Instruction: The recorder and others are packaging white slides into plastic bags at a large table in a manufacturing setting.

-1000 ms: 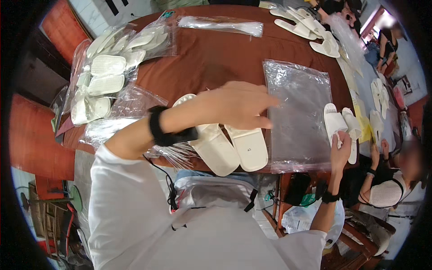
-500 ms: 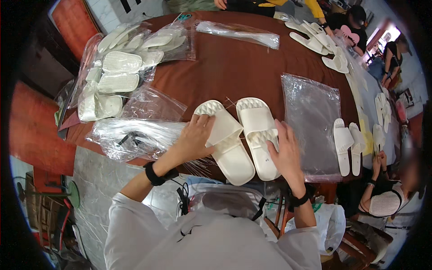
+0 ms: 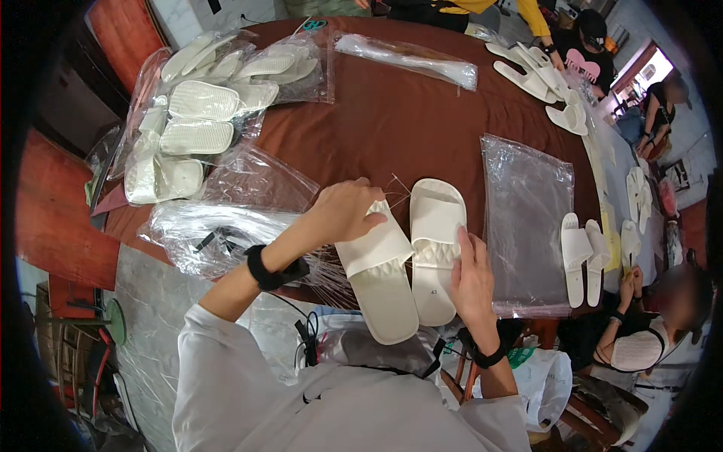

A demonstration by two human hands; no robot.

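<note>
Two cream slide slippers lie side by side on the brown-covered table in front of me, their toe ends pointing away. The left slipper [image 3: 382, 301] slants and its heel reaches past the table's near edge. Over its toe end lies my left hand [image 3: 346, 215], fingers curled there and thumb on the strap. My right hand [image 3: 473, 282] grips the outer side of the right slipper [image 3: 435, 297], thumb on the inner side of that edge. A thin clear tie [image 3: 399, 184] loops between the two toe ends. Whether it runs through both is too fine to see.
To the left lie bagged slippers [image 3: 199, 135] and a bundle of clear plastic ties [image 3: 196, 233]. A flat clear bag [image 3: 527, 226] and another slipper pair [image 3: 576, 252] are on the right. A long clear packet [image 3: 407, 60] lies farther back. Other people sit along the right side.
Both slippers have shifted toward me, and the left one's heel sits lower. My left hand has moved up to its toe end. The right hand has slid slightly nearer.
</note>
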